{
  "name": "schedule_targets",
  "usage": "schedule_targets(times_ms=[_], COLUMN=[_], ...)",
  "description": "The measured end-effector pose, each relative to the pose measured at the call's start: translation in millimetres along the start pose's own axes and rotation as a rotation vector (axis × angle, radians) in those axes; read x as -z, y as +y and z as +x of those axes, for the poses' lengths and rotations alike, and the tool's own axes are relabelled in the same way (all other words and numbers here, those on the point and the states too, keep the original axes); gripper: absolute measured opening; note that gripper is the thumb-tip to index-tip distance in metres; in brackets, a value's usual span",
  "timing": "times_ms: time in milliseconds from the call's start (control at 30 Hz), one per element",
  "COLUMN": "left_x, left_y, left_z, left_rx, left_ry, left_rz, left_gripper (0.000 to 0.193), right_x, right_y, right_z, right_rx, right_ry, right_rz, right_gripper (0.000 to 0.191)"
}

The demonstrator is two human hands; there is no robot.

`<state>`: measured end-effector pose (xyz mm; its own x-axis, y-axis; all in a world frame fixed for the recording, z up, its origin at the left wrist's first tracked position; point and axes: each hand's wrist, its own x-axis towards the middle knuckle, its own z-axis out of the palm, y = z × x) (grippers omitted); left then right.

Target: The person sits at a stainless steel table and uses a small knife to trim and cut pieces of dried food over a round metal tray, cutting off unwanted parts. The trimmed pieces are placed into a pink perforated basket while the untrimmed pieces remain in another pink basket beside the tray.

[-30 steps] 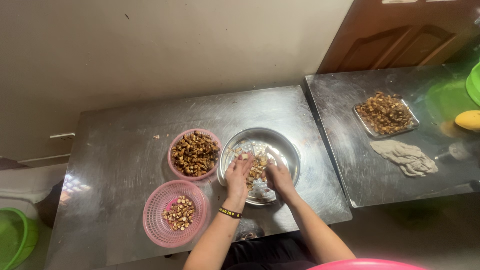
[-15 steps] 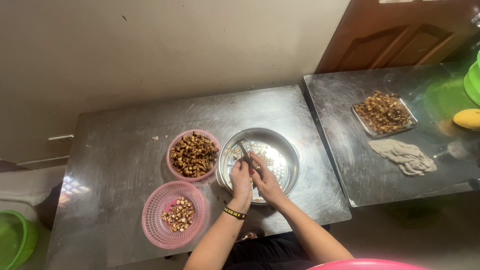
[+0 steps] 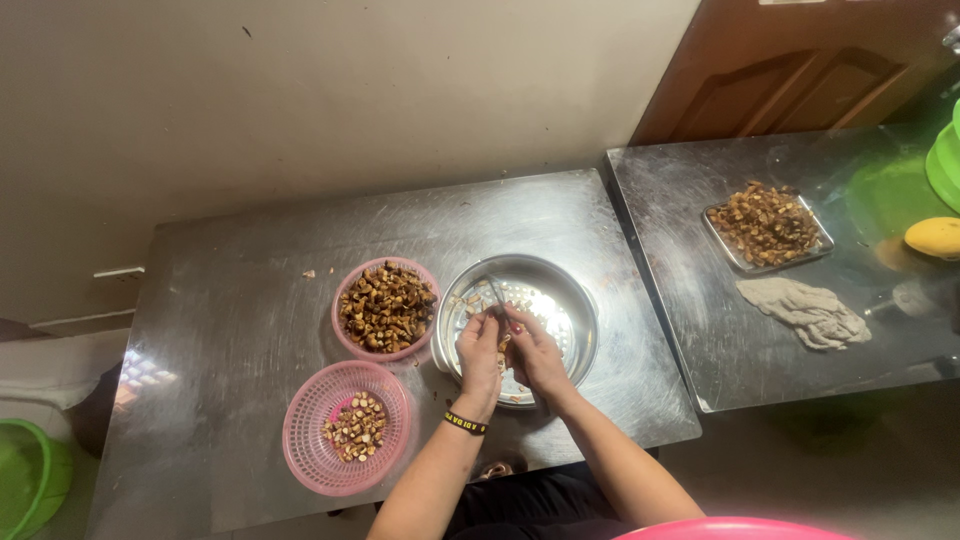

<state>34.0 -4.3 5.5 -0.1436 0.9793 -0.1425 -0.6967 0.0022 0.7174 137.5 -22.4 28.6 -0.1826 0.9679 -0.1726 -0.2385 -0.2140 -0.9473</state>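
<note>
Steel table [image 3: 230, 300] carries a pink bowl [image 3: 386, 308] w/ dark brown pieces, a round steel pan [image 3: 575, 300] just beside it on the right, & a pink mesh basket [image 3: 310, 440] w/ a few cut bits near the front edge. A second steel table [image 3: 680, 300] butts against it on the right: metal tray [image 3: 767, 224] of brown pieces, crumpled grey cloth [image 3: 808, 312] near it, yellow fruit [image 3: 935, 238] at the far right.

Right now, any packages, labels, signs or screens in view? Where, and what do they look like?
No packages, signs or screens.
Wristband: the only lettered item, on the left wrist near the front table edge; a narrow black band with small yellow lettering.
</note>
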Motion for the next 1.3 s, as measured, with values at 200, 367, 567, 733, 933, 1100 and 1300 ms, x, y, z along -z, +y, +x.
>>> schedule_targets(times_ms=[200, 367, 567, 733, 933, 1100, 1300], left_x=[1.1, -3.1, -5.8, -6.1, -8.1, -4.9, 0.1], left_y=[10.5, 7.3, 2.8, 2.7, 0.7, 0.9, 0.2], left_z=[5.1, 5.5, 1.7, -1.8, -7.6, -2.7, 6.1], left_rx=[0.092, 0.017, 0.039, 0.016, -0.043, -0.052, 0.045], left_ry=[0.069, 0.088, 0.088, 0.099, 0.029, -0.036, -0.022], left_rz=[-0.035, 0.104, 0.121, 0.190, 0.185, 0.167, 0.016], left_gripper=[0.024, 0.028, 0.027, 0.025, 0.025, 0.020, 0.021], right_x=[12.9, 6.6, 1.0, -2.8, -3.2, 5.2, 16.4], right_y=[-15.3, -4.1, 0.0, -2.4, 0.4, 0.5, -6.0], right_z=[2.0, -7.8, -4.4, -7.2, -4.6, 0.1, 3.4], right_rx=[-0.081, 0.071, 0.323, 0.491, 0.188, 0.066, -0.202], right_ry=[0.153, -0.023, -0.101, -0.082, -0.005, -0.026, -0.073], right_rz=[-0.012, -0.281, -0.447, -0.469, -0.186, 0.031, 0.283], right_gripper=[0.051, 0.058, 0.056, 0.051, 0.048, 0.043, 0.052])
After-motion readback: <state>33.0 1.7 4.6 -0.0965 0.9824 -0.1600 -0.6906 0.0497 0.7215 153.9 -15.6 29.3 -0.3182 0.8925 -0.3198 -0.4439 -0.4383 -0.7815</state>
